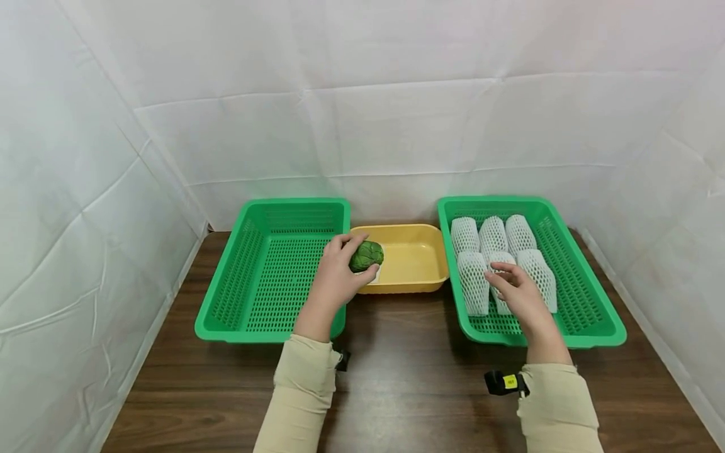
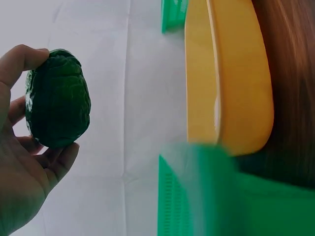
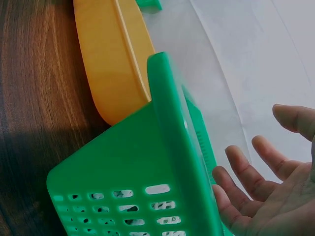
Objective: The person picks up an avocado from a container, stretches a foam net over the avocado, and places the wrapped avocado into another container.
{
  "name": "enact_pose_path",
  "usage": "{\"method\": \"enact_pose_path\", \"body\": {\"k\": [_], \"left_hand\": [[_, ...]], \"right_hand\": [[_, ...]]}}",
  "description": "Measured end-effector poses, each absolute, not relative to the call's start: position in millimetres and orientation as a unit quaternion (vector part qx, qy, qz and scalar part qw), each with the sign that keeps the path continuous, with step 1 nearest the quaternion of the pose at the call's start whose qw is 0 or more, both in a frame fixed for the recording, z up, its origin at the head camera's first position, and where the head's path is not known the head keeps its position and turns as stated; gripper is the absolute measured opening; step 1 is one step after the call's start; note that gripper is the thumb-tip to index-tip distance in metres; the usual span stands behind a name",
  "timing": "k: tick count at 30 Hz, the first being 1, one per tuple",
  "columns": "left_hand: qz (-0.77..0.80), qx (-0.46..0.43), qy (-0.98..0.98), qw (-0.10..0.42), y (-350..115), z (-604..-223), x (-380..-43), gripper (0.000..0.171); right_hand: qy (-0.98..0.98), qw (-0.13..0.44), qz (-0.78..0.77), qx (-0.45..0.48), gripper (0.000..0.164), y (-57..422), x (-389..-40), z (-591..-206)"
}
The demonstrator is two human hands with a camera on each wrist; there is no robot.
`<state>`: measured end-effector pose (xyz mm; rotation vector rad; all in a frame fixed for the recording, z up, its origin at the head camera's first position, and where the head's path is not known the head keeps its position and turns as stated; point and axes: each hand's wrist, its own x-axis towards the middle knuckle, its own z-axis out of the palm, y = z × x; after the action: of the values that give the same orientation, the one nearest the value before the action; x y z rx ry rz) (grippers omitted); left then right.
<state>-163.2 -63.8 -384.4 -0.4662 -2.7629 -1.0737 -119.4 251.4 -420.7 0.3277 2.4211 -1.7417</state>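
In the head view my left hand [image 1: 340,270] grips a round, dark green, wrinkled cabbage-like vegetable [image 1: 367,255] between thumb and fingers. It is above the left end of a yellow tray [image 1: 410,288], where a white patch shows beside it. The left wrist view shows the vegetable's [image 2: 58,101] glossy, creased skin held at both ends, higher than the tray rim. Over the right green basket [image 1: 591,308] my right hand [image 1: 518,292] hovers with loosely bent fingers and holds nothing. Beneath it lie several white foam net sleeves [image 1: 472,283] in two rows, one partly hidden by the hand.
Left of the tray stands another green basket [image 1: 272,270] with a slotted floor and nothing in it. Both baskets flank the tray closely on a dark wooden table [image 1: 408,371]. White cloth [image 1: 396,126] hangs behind and at both sides.
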Motion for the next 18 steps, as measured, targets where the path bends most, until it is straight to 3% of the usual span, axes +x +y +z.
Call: {"method": "enact_pose_path", "body": {"k": [8,18], "left_hand": [[-0.363,-0.156,-0.917,0.054,-50,-398,-157,0.070],[-0.370,-0.177,-0.911,0.048,-39,-417,-155,0.052]], "right_hand": [[0.800,0.069,-0.586,0.105,0.066,253,-118,-421],[0.801,0.071,-0.584,0.111,0.068,254,-118,-424]]}}
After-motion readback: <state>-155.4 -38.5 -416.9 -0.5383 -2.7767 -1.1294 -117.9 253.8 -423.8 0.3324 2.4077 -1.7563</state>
